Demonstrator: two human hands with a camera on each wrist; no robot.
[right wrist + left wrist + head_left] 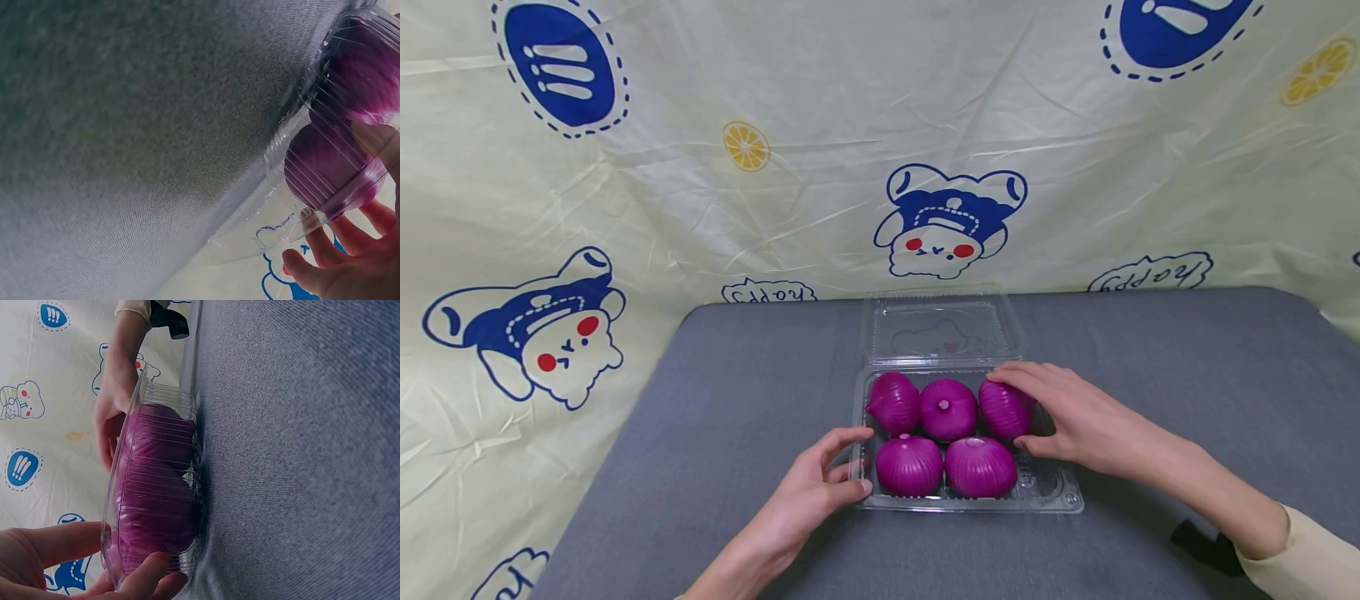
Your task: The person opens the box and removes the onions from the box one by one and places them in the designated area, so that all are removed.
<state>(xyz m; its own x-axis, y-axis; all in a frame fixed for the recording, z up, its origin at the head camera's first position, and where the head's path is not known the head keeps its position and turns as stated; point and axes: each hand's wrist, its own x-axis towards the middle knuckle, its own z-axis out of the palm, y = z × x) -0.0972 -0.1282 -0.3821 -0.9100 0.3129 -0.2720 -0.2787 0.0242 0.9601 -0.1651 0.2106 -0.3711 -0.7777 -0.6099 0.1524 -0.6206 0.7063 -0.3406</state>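
Observation:
A clear plastic clamshell box (1051, 502) lies with its lid (943, 325) folded back and several purple onions inside. At its left edge my left hand (811, 477) pinches the rim and wall between thumb and fingers; the left wrist view shows this hand (56, 556) at the box's ribbed side. My right hand (1078, 417) reaches over the right edge and grips the back right onion (1004, 408), thumb on the near side and fingers behind. Two onions stand in front, the front left onion (909, 465) and the front right onion (981, 467). Beside them is a gap at the front right corner.
The box stands on a table covered in grey cloth (760, 400). Behind the table hangs a pale sheet (820, 217) printed with cartoon figures and orange slices. A black strap (1206, 547) shows by the right sleeve (1300, 550).

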